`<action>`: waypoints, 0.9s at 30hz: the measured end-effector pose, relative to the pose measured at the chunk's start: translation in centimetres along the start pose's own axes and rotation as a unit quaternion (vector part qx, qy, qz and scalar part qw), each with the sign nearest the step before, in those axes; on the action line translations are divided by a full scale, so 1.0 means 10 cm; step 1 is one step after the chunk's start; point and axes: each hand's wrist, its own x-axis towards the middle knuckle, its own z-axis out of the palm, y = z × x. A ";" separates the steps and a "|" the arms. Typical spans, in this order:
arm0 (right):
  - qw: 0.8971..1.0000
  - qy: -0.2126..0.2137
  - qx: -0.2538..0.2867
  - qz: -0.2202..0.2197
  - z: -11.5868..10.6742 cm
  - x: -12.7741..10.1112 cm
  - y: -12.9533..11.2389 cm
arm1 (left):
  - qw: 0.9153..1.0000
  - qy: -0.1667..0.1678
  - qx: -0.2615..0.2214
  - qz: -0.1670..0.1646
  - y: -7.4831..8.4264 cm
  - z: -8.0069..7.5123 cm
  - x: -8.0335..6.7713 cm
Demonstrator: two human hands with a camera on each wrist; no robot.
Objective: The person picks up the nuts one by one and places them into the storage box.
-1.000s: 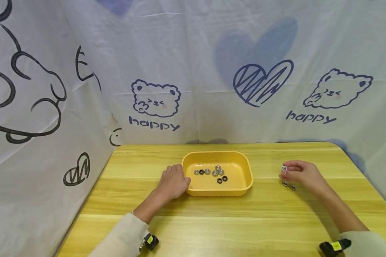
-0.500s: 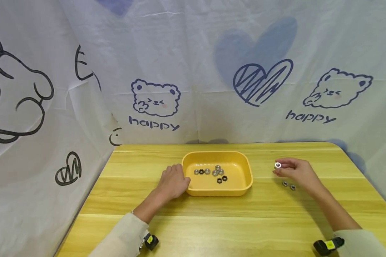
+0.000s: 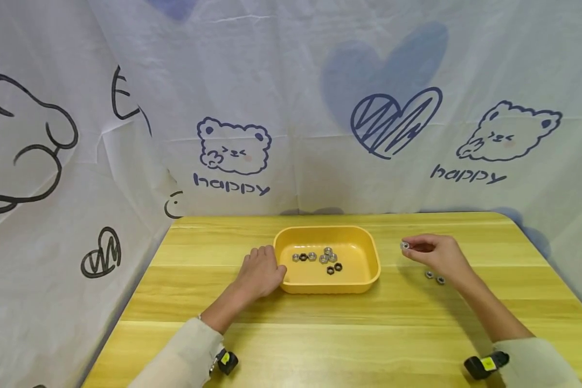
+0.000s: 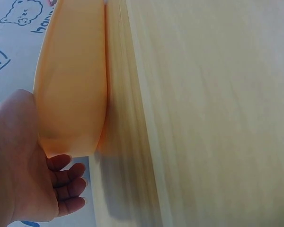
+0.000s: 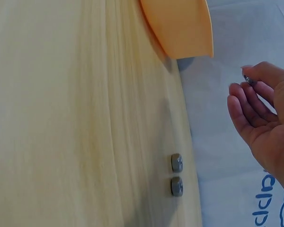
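Observation:
A yellow plastic tray [image 3: 330, 288] stands on the table with several silver and black hex nuts inside, among them a silver nut [image 3: 312, 256] and a black nut [image 3: 330, 270]. At its left end my left hand [image 3: 259, 274] grips the rim, thumb over the edge and fingers curled outside, as the left wrist view also shows. My right hand [image 3: 441, 257] is raised above the table, right of the tray. Between thumb and index finger it pinches a silver hex nut [image 3: 404, 246], seen edge-on in the right wrist view. Below that hand, two nuts [image 5: 177, 174] lie on the wood.
The light wooden table [image 3: 320, 345] runs back to a white cloth [image 3: 300, 108] printed with bears and hearts. More of this cloth hangs along the left side. Each wrist carries a small black camera [image 3: 486, 365].
My right hand has moved left toward the tray with the pinched nut, leaving the two loose nuts behind in plain view. The left hand and the tray have stayed put.

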 end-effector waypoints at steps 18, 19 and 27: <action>1.000 -0.023 0.005 -0.015 0.29 0.14 -0.29 | 1.000 0.006 0.000 0.005 0.01 0.00 -0.01; 1.000 -0.024 0.002 -0.018 0.30 0.15 -0.30 | 1.000 0.005 0.000 0.005 0.01 0.00 -0.01; 0.999 -0.033 -0.006 -0.027 0.39 0.23 -0.36 | 1.000 0.002 -0.001 0.004 0.01 -0.02 -0.01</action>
